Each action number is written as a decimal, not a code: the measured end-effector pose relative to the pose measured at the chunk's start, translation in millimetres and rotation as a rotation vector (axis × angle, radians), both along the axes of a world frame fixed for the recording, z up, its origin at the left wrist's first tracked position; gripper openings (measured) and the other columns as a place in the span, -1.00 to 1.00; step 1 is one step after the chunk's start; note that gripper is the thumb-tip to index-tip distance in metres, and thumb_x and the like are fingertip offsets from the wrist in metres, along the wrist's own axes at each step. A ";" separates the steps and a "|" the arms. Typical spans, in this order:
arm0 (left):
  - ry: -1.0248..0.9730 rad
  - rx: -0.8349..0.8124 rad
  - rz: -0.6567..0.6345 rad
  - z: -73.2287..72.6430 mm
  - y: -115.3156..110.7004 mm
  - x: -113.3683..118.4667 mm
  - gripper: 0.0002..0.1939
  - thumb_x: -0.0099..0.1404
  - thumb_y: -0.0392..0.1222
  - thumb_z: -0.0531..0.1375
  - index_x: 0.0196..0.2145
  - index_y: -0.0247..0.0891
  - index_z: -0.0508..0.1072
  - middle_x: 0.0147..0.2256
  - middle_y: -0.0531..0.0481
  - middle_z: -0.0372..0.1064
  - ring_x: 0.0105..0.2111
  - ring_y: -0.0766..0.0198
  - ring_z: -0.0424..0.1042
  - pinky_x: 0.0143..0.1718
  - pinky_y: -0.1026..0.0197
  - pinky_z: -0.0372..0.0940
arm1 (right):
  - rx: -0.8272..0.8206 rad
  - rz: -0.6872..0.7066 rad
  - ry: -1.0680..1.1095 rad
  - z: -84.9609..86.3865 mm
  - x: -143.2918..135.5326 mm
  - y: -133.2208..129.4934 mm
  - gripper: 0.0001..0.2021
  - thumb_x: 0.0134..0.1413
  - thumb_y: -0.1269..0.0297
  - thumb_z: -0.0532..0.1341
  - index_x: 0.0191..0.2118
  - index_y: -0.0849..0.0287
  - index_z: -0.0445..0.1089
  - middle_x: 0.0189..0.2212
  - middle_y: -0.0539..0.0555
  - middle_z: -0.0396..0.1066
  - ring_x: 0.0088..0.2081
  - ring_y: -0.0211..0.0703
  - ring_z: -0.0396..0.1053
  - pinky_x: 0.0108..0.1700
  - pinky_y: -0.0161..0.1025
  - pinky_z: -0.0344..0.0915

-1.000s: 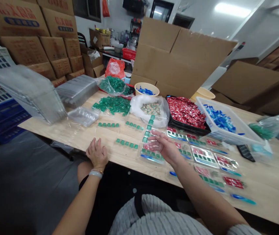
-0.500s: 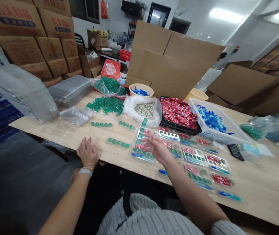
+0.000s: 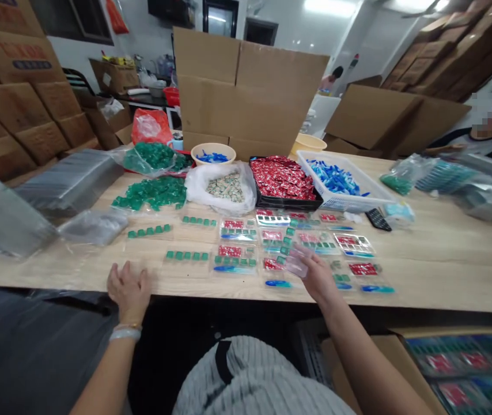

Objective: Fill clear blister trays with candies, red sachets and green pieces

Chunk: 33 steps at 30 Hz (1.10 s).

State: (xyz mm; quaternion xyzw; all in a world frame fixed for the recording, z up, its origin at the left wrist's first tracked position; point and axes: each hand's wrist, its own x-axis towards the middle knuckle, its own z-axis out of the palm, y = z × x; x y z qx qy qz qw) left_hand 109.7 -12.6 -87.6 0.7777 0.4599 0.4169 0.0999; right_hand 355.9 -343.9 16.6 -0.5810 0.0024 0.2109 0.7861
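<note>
At the bottom of the frame we looked down on a ribbed grey top [image 3: 250, 380], with an open carton [image 3: 369, 369] at lower right and packed trays [image 3: 457, 369] beside it. Next came the near edge of the wooden table [image 3: 445, 265]. There, left of centre, we saw the left hand [image 3: 129, 291] with its fingers spread and slightly bent, nothing visible in its grip; whether the fingertips pressed on the wood we could not tell.

Right of centre, the right hand [image 3: 318, 278] had its thumb and fingers closed on the end of a clear tray [image 3: 296, 265]. The tray stood out toward the middle of the frame, a line of green pieces [image 3: 286, 250] running along it, above other trays with red packets and blue sticks.

Left of those, near the centre, we counted three clear trays with only green rows [image 3: 186, 255], and beside them filled trays [image 3: 234, 259].

Farther up lay a heap of green pieces [image 3: 151, 193], then a white bag [image 3: 196, 187] of small pale pieces, a black tray [image 3: 289, 203] piled with red packets [image 3: 283, 177] and a white basket [image 3: 341, 202] of blue sticks [image 3: 336, 177]. Behind them we saw a cream bowl [image 3: 194, 156] and an upright cardboard sheet [image 3: 250, 98]. Stacked cartons [image 3: 16, 98] filled the upper left, and another person [image 3: 477, 138] showed at upper right.
</note>
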 end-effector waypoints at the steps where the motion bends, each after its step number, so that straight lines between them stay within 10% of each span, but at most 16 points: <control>1: -0.059 -0.042 -0.033 9.9 -10.2 4.9 -0.42 0.14 -0.01 0.08 0.04 -0.43 0.20 0.14 -0.34 -0.11 0.14 -0.11 -0.12 0.10 -0.15 -0.15 | -0.021 -0.008 -0.053 -2.1 -3.3 -3.4 -0.67 -0.22 0.30 0.28 -0.20 0.11 0.37 -0.37 0.00 0.42 -0.34 -0.18 0.39 -0.26 -0.16 0.36; 3: -0.214 -0.270 -0.204 36.6 -39.8 22.9 -0.39 0.11 0.05 0.10 0.03 -0.37 0.19 0.13 -0.29 -0.09 0.14 -0.08 -0.10 0.11 -0.12 -0.11 | -0.071 -0.018 -0.200 -8.3 -14.8 -0.8 -0.64 -0.12 0.26 0.23 -0.10 0.06 0.32 -0.31 0.01 0.40 -0.27 -0.18 0.38 -0.18 -0.11 0.35; 7: -0.483 -1.457 -1.036 95.8 -102.1 79.1 -0.38 0.15 0.23 -0.05 0.04 -0.22 0.16 0.00 -0.22 0.19 0.00 0.01 0.22 -0.01 -0.09 0.12 | -0.283 0.104 -0.672 -22.5 -48.1 30.2 -0.63 0.06 0.30 0.05 0.02 -0.04 0.23 -0.10 0.08 0.33 -0.08 -0.09 0.30 -0.05 0.04 0.25; 11: -0.554 -1.997 -1.163 127.4 -117.3 129.6 -0.57 0.17 0.07 0.05 -0.10 -0.24 0.29 -0.11 -0.16 0.31 -0.09 0.06 0.33 -0.03 -0.07 0.18 | -0.594 0.322 -1.223 -18.1 -57.7 55.6 -0.56 0.06 0.42 -0.01 0.08 -0.01 0.18 0.05 0.12 0.20 0.09 -0.03 0.11 0.09 0.09 0.07; 15: -0.464 -2.023 -1.148 133.0 -109.6 171.0 -0.77 0.04 -0.37 0.12 -0.27 -0.28 0.35 -0.20 -0.09 0.38 -0.08 0.12 0.33 0.02 -0.01 0.16 | -0.740 0.365 -1.270 -3.0 -24.8 36.8 -0.43 -0.04 0.19 0.17 0.14 0.06 0.09 0.13 0.17 0.06 0.15 0.07 -0.02 0.13 0.15 -0.05; 18: -0.451 -2.041 -1.270 131.8 -114.6 204.1 -0.76 0.03 -0.39 0.06 -0.30 -0.28 0.35 -0.19 -0.09 0.38 -0.01 0.10 0.27 0.05 -0.04 0.11 | -0.690 0.104 -0.840 -1.8 18.1 9.5 -0.47 -0.06 0.09 0.17 0.07 0.08 0.18 0.06 0.20 0.17 0.07 0.08 0.12 0.04 0.12 0.11; 22: -0.371 -1.981 -1.389 132.7 -134.0 258.9 -0.57 0.01 -0.37 0.00 -0.11 -0.27 0.28 -0.14 -0.12 0.34 0.00 0.11 0.26 0.03 -0.09 0.12 | -0.219 0.078 -0.107 2.1 83.3 -2.9 -0.63 -0.09 0.11 0.20 -0.12 0.10 0.29 -0.36 0.09 0.42 -0.38 -0.14 0.39 -0.37 -0.17 0.34; 25: -0.269 -1.856 -1.533 138.6 -146.6 303.0 -0.49 0.07 -0.35 -0.02 0.03 -0.26 0.15 -0.07 -0.12 0.29 0.00 0.13 0.25 0.00 -0.11 0.14 | 0.062 0.041 0.001 17.3 127.9 -2.1 -0.71 -0.20 0.28 0.27 -0.24 0.09 0.30 -0.52 -0.06 0.39 -0.59 -0.33 0.32 -0.56 -0.36 0.25; 29: 0.023 -1.419 -1.714 139.3 -151.9 351.4 -0.52 0.28 -0.06 -0.13 0.13 -0.20 0.01 0.08 -0.14 0.12 0.03 0.15 0.21 0.00 -0.04 0.15 | 0.135 -0.017 0.072 36.3 163.6 -27.3 -0.80 -0.20 0.41 0.24 -0.34 0.14 0.30 -0.55 -0.08 0.39 -0.68 -0.45 0.19 -0.69 -0.48 0.07; 33: 0.388 -0.674 -1.553 109.4 -153.4 381.8 -0.40 0.28 0.11 -0.25 0.16 -0.29 -0.02 0.20 -0.21 -0.16 0.18 0.13 -0.07 0.13 -0.01 -0.09 | 0.205 -0.210 0.116 33.6 161.3 -82.3 -0.81 -0.25 0.46 0.26 -0.40 0.14 0.31 -0.55 -0.09 0.37 -0.70 -0.51 0.08 -0.73 -0.52 0.00</control>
